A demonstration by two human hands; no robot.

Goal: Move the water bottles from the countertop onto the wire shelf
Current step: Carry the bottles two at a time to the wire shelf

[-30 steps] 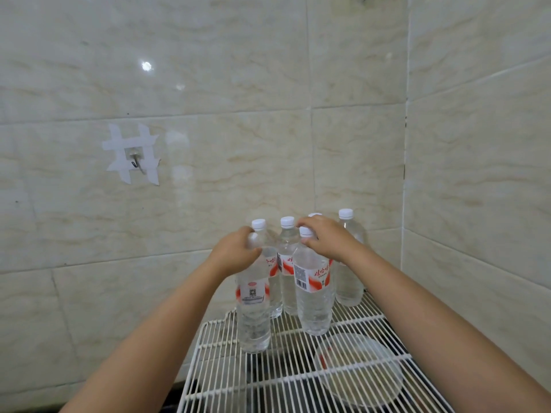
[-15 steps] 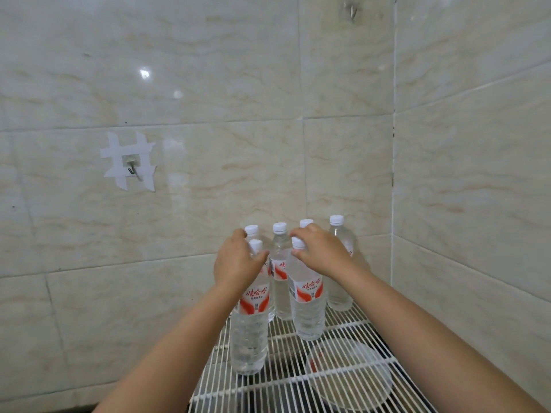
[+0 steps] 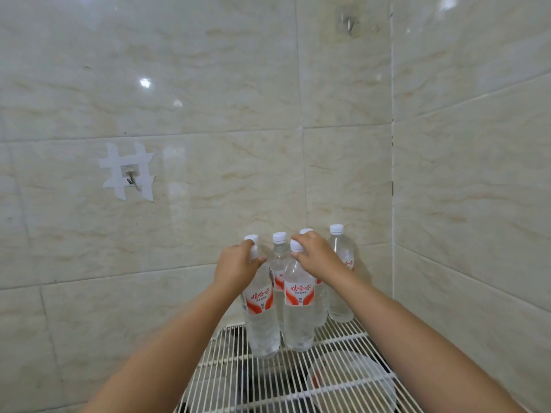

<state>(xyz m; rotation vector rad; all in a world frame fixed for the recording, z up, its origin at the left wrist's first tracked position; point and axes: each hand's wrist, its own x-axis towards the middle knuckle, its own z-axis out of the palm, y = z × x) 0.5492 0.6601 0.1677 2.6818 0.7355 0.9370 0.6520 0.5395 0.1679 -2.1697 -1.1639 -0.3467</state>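
Note:
Several clear water bottles with white caps and red labels stand upright on a white wire shelf [image 3: 334,347] in the tiled corner. My left hand [image 3: 237,268] grips the neck of the front left bottle [image 3: 262,317], which stands on the wires. My right hand [image 3: 317,256] holds the top of the front right bottle [image 3: 299,311], right beside it. Behind them stand more bottles, one [image 3: 279,260] in the middle and one [image 3: 340,269] at the far right against the wall; another is mostly hidden by my right hand.
Tiled walls close the shelf in at the back and right. A round translucent lid or dish [image 3: 351,383] lies under the wire at the front right. A taped hook [image 3: 131,177] sits on the back wall at the left, another hook [image 3: 348,22] high up.
Both front bottles moved back toward the rear row and closer together. The left bottle was turned so its red label faces me. Both hands stay on the bottle tops.

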